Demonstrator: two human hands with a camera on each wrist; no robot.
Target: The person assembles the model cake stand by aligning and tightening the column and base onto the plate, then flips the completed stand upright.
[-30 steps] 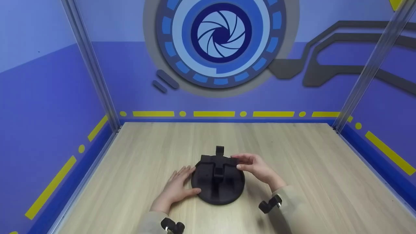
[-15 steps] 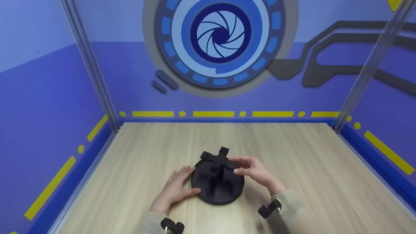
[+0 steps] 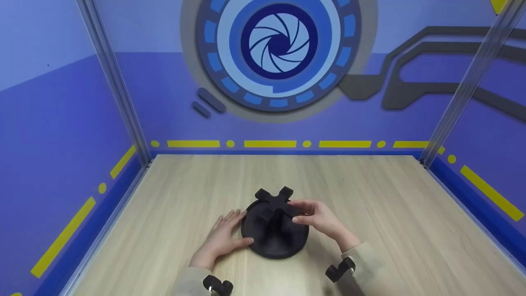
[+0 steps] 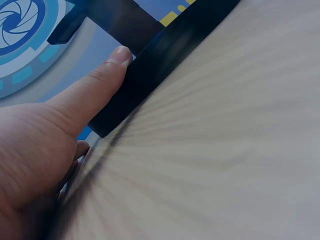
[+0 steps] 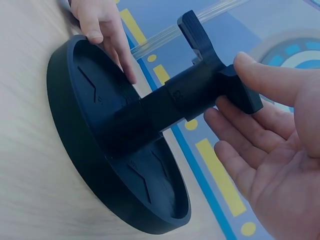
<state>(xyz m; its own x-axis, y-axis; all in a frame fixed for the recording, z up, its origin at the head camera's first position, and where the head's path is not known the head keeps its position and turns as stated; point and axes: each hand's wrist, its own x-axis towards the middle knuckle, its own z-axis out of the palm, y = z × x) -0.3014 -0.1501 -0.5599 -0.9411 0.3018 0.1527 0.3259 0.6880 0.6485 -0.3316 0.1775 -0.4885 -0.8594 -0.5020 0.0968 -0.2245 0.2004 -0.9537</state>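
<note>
A black round base lies on the table, with a short upright post rising from its middle. On the post sits a black cross-shaped top with stubby arms. My left hand rests against the base's left side, fingers straight along its edge and thumb touching the rim. The left wrist view shows that thumb stretched out along the base's side wall. My right hand pinches one arm of the cross-shaped top between thumb and fingers. Its fingers partly hide that arm in the head view.
Wood-grain tabletop surrounds the base. Blue printed panels stand behind and at both sides, joined by clear corner posts. Black camera mounts sit on both wrists.
The cross-shaped top has turned clockwise, seen from above, in my right hand, which has come slightly nearer and to the left. My left hand and the base have stayed put.
</note>
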